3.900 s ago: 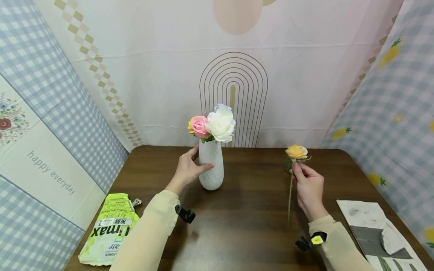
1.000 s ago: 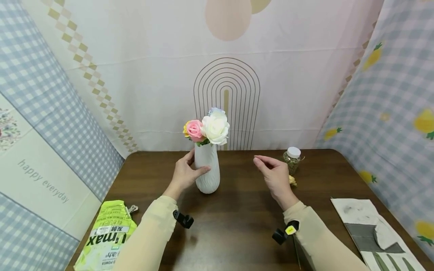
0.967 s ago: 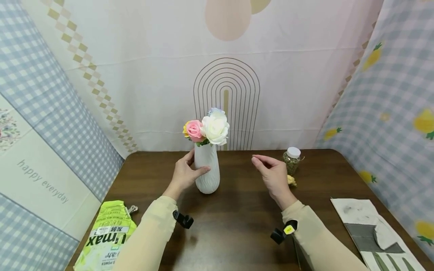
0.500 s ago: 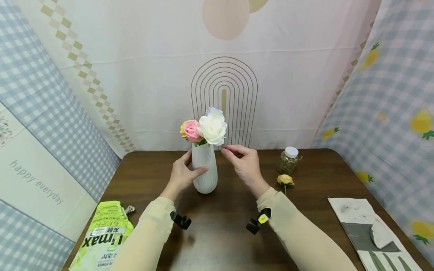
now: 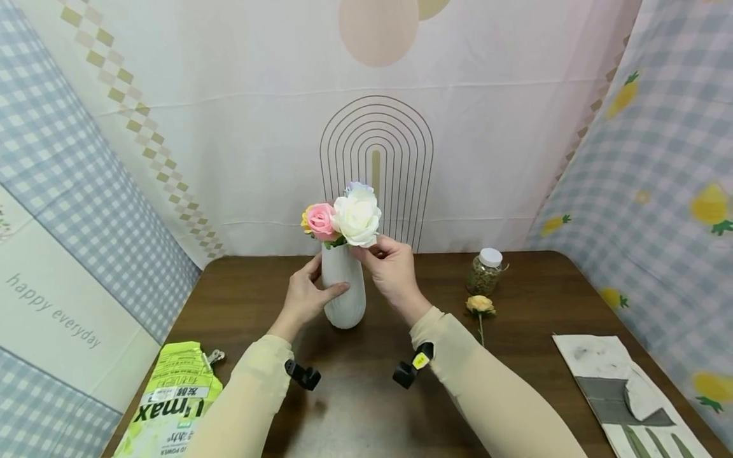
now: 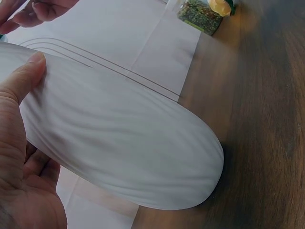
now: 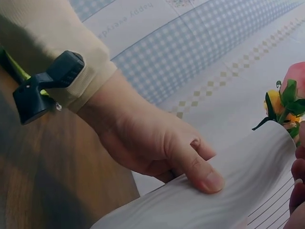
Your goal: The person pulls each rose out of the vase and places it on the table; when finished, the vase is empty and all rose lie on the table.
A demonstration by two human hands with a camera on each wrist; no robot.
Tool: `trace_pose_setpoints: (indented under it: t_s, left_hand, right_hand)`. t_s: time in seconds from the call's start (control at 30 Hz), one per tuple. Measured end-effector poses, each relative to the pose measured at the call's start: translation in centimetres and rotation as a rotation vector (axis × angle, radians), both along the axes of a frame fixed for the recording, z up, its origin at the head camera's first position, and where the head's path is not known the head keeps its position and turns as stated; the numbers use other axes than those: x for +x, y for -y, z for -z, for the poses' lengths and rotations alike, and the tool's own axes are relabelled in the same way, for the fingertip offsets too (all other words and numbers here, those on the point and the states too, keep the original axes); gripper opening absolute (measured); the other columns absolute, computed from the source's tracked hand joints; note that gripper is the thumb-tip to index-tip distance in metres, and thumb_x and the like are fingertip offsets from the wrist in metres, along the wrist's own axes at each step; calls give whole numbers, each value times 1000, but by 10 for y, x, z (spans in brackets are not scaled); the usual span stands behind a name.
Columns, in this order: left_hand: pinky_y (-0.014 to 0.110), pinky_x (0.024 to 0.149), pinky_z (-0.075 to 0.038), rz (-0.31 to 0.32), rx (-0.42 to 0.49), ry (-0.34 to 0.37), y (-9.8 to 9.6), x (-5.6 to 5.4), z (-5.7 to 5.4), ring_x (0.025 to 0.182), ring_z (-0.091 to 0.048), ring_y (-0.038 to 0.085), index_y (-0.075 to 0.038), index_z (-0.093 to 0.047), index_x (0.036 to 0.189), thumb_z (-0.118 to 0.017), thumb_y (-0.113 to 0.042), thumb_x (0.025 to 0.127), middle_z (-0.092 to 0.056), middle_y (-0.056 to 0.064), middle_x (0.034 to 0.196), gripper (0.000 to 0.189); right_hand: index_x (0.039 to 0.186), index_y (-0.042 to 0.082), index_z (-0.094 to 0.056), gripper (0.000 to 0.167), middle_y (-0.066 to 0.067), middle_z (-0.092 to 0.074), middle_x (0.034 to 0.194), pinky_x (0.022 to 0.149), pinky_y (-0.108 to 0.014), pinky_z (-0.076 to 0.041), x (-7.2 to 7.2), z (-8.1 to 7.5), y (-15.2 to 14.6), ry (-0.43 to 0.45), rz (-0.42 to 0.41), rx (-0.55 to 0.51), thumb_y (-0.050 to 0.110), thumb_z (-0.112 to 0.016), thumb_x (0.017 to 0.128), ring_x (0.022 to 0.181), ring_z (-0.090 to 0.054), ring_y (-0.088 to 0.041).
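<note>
A white ribbed vase [image 5: 346,289] stands upright near the table's back edge. It holds a pink rose [image 5: 322,221], a large white flower [image 5: 357,219], a bluish bloom [image 5: 359,187] behind it and a partly hidden yellow flower [image 5: 306,220]. My left hand [image 5: 306,294] grips the vase from the left side, its thumb [image 6: 28,76] across the front. At the rim, my right hand [image 5: 392,270] has bent fingers just below the white flower; its fingertips are partly hidden, so whether they pinch the stem does not show. A yellow rose [image 5: 480,305] lies on the table to the right.
A lidded glass jar [image 5: 485,272] of dried green bits stands behind the yellow rose. Folded grey-and-white cloth [image 5: 624,388] lies at the right edge. At the left lie a green pouch [image 5: 174,401] and a small metal clip [image 5: 215,356]. Fabric hangs round the table.
My right hand held up the yellow rose at first; it has let go of it on the table and moved left to the vase's mouth. The left hand has stayed on the vase.
</note>
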State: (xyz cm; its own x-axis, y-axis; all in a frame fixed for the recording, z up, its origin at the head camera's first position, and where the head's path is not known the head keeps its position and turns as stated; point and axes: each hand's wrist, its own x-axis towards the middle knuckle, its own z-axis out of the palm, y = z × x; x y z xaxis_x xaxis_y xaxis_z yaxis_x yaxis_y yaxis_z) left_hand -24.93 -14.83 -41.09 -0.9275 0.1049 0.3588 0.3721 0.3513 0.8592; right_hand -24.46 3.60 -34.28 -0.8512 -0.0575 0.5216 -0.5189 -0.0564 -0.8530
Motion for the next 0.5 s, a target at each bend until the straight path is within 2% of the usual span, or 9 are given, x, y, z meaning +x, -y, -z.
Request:
trace_pose_setpoints:
  t_s: [0.07, 0.17, 0.27, 0.37, 0.5]
  left_hand:
    - [46, 99, -45, 5, -6, 0, -2, 7, -8, 124, -52, 28, -3, -41, 145, -80, -20, 80, -53, 15, 137, 78]
    - [46, 99, -45, 7, -8, 4, -3, 10, -10, 123, -52, 28, -3, -41, 145, -80, -20, 80, -53, 16, 137, 78]
    - [45, 100, -45, 9, -2, 2, -3, 10, -11, 123, -52, 27, -4, -42, 145, -81, -20, 80, -53, 15, 136, 78]
    - [46, 100, -44, 10, 5, -10, -2, 8, -8, 123, -53, 28, -3, -42, 144, -81, -19, 79, -53, 15, 136, 78]
    - [44, 101, -44, -1, 11, -32, 2, -6, 9, 122, -53, 23, -8, -43, 145, -82, -26, 77, -54, 10, 136, 80]
  right_hand:
    - [93, -11, -72, 16, 4, -62, 73, 53, -21, -45, 0, -1, 1, -6, 20, -7, -2, -75, 80, 64, -52, -10]
    - [91, -12, -71, 15, 4, -63, 76, 53, -21, -46, -1, -2, 4, -16, 39, -16, -6, -75, 78, 64, -53, -11]
    - [91, -12, -71, 14, -5, -67, 82, 56, -21, -48, -1, -2, 7, -19, 40, -29, -9, -74, 78, 65, -54, -11]
    - [92, -13, -71, 14, -12, -69, 90, 58, -22, -49, -3, -2, 10, -14, 34, -45, -11, -72, 78, 69, -55, -10]
    - [96, -15, -69, 18, -19, -68, 103, 66, -24, -52, -5, -1, 14, -1, 7, -99, -14, -68, 78, 81, -59, -10]
